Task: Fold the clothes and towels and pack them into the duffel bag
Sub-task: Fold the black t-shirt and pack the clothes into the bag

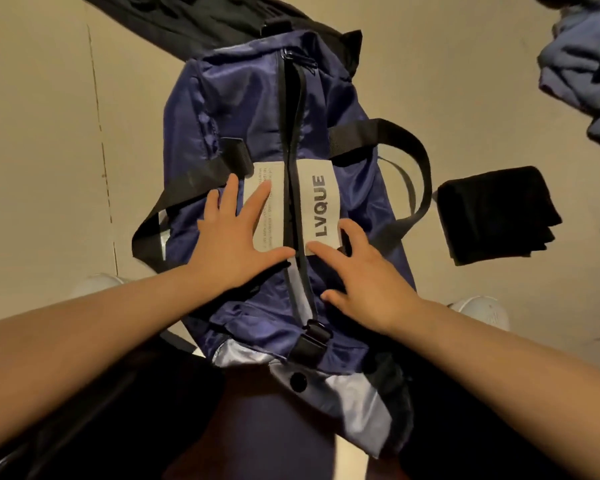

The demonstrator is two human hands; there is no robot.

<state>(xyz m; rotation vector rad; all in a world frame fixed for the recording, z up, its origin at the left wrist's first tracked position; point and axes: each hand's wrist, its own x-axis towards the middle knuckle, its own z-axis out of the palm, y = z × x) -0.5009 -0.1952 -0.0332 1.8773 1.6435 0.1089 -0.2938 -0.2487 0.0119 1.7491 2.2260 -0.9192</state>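
Evidently, the navy duffel bag [250, 109] was laid lengthwise down the centre of the frame, its black zip [291, 140] drawn shut along the top. The left hand [238, 233] was pressed flat on the bag left of the zip, fingers spread over the white label [317, 199]. The right hand [364, 278] was rested right of the zip, fingers loosely bent and apart, nothing being pinched.

The step in hand was judged to be opening the bag. It would be done well if the fabric were steadied with one hand while the zip pull [288, 53], seen at the far end in the upper centre, was drawn along its whole track, so that folded items could be laid in flat.

One bag was counted, with two black carry handles [392, 133]. One folded black garment [496, 213] was seen at centre right, one crumpled blue garment [582, 60] at upper right, and one dark cloth [187, 19] at the upper left edge. Two hands were in view.
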